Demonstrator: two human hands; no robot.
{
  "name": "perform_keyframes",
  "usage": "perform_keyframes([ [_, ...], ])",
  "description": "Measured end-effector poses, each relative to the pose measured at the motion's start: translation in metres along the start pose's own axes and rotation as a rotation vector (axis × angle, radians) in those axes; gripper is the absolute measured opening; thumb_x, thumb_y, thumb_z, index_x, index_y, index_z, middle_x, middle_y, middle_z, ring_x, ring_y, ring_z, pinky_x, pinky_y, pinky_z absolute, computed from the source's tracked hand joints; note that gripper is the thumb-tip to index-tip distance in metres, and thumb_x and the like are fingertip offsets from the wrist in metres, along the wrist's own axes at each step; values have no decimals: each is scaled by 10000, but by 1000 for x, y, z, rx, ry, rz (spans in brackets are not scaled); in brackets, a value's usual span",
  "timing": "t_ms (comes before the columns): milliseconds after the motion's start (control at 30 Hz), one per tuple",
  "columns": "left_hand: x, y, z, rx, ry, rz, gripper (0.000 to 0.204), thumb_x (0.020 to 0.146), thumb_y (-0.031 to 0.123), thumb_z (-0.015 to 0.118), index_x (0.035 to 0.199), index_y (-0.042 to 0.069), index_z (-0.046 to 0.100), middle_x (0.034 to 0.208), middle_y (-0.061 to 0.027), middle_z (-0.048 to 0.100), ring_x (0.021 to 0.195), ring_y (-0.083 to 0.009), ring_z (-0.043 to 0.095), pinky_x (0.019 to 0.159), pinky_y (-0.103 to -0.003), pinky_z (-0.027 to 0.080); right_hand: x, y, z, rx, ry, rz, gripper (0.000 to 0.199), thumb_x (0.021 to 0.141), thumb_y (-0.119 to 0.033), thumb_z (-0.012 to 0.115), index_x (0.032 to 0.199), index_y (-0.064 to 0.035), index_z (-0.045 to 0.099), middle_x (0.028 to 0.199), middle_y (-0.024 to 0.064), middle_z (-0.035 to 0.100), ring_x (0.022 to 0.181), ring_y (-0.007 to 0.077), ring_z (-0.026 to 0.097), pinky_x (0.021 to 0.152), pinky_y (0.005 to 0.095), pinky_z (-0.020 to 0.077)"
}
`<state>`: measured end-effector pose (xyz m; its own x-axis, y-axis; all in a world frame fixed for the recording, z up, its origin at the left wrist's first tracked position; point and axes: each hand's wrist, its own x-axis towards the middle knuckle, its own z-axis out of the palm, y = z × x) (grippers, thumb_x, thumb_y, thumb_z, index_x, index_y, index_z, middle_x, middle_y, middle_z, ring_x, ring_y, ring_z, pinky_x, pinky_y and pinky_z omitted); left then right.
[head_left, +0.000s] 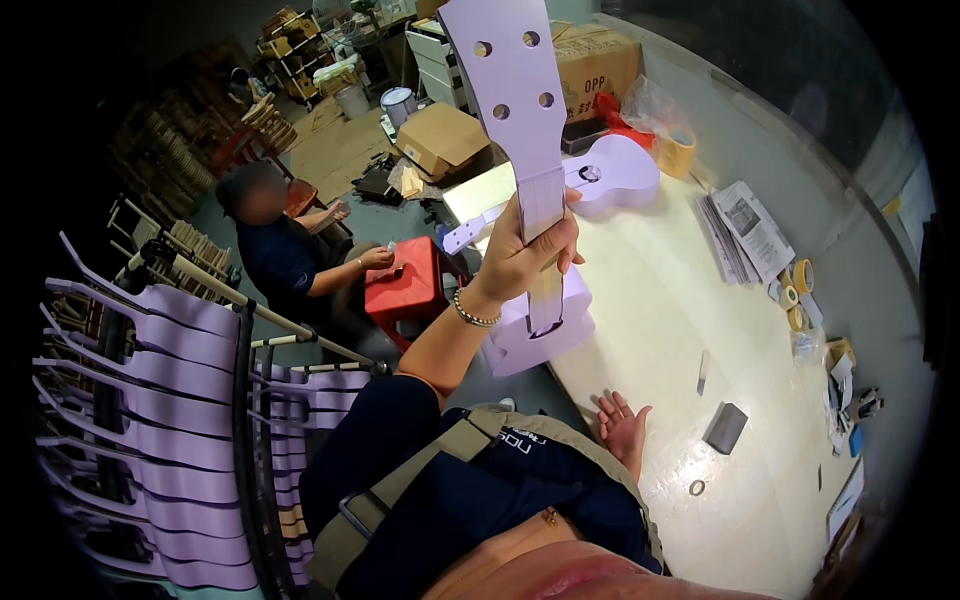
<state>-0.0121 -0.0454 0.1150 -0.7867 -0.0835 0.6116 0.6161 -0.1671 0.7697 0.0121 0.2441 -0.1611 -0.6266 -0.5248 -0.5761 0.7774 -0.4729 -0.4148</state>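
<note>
My left hand (528,245) is closed round the neck of a lilac ukulele (520,125), holding it upright. Its headstock, with peg holes and no pegs, points away at the top. The body, with masking over the soundhole area, hangs past the table's left edge. My right hand (622,430) is palm up by the near edge of the pale table (640,330), fingers apart and holding nothing. A second lilac ukulele (630,175) lies at the table's far end. Right of my right hand are a dark grey block (726,428), a thin blade-like tool (702,372) and a small ring (697,488).
A rack (245,420) of lilac ukuleles stands close on my left. Beyond it, a seated co-worker (285,245) works beside a red stool (405,275). Newspapers (750,232) and tape rolls (797,295) line the table's right side; cardboard boxes (598,75) stand behind.
</note>
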Motion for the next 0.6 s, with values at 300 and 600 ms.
perform_keyframes([
  [300, 4, -3, 3, 11, 31, -17, 275, 871, 88, 485, 1123, 14, 402, 688, -21, 482, 538, -87, 496, 598, -276, 497, -5, -2, 0, -16, -4, -9, 799, 796, -684, 160, 1263, -68, 363, 1131, 107, 508, 788, 196, 540, 592, 257, 445],
  [600, 45, -20, -13, 42, 100, -43, 263, 867, 116, 501, 1097, 23, 411, 661, -31, 491, 516, -97, 504, 576, -288, 503, -10, 2, -4, -14, 13, -55, 788, 787, -691, 186, 1224, -79, 423, 1106, 97, 531, 806, 195, 548, 597, 261, 447],
])
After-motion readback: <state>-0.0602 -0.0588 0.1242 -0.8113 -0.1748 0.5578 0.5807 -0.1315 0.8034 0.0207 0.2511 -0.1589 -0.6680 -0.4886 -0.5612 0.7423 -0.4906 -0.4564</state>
